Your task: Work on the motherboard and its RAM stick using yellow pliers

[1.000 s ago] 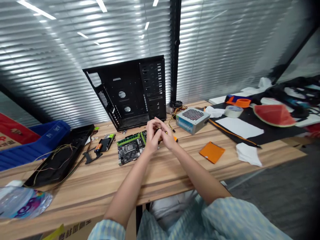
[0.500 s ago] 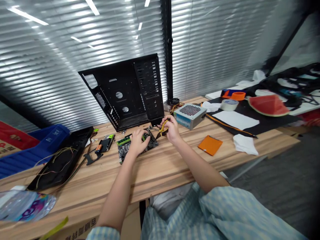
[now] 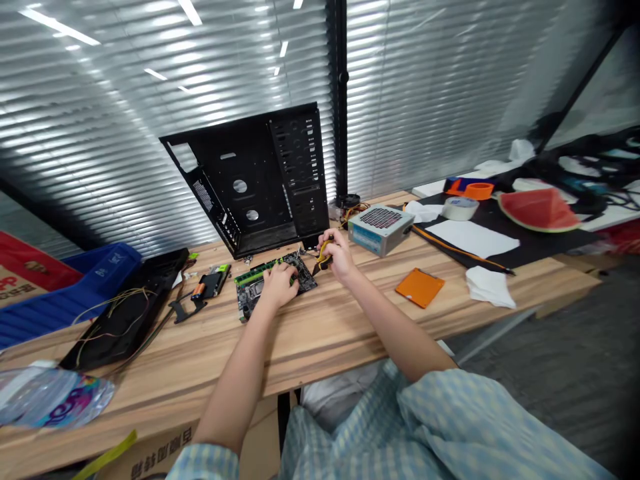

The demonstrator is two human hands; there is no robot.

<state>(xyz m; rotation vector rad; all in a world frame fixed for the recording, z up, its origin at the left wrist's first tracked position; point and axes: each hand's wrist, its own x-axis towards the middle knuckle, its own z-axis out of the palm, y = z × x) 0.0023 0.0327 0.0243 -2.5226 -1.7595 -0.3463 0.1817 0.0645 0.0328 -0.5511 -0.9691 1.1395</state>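
Observation:
A motherboard point(image 3: 247, 293) with green slots along its back edge lies flat on the table. My left hand point(image 3: 280, 284) rests over its middle with the fingers bent down onto it, hiding the parts underneath. At the board's right end, my right hand point(image 3: 340, 255) is closed around a tool with yellow-and-black handles, which looks like pliers point(image 3: 324, 257). The tool's dark jaws tilt down toward the board's right edge; whether they touch it I cannot tell. Behind both hands stands an open black computer case point(image 3: 255, 180).
A power supply point(image 3: 381, 230) sits right of the case. Nearer me is an orange square plate point(image 3: 420, 287). On the left are a cooler bracket point(image 3: 187, 309), a black panel point(image 3: 115, 327) with wires, a blue bin point(image 3: 70, 293) and a plastic bottle point(image 3: 55, 397). Watermelon point(image 3: 540, 210) lies far right.
My left hand has moved slightly right across the motherboard and its fingers have drawn closer together. My right hand still holds the pliers-like tool in nearly the same spot.

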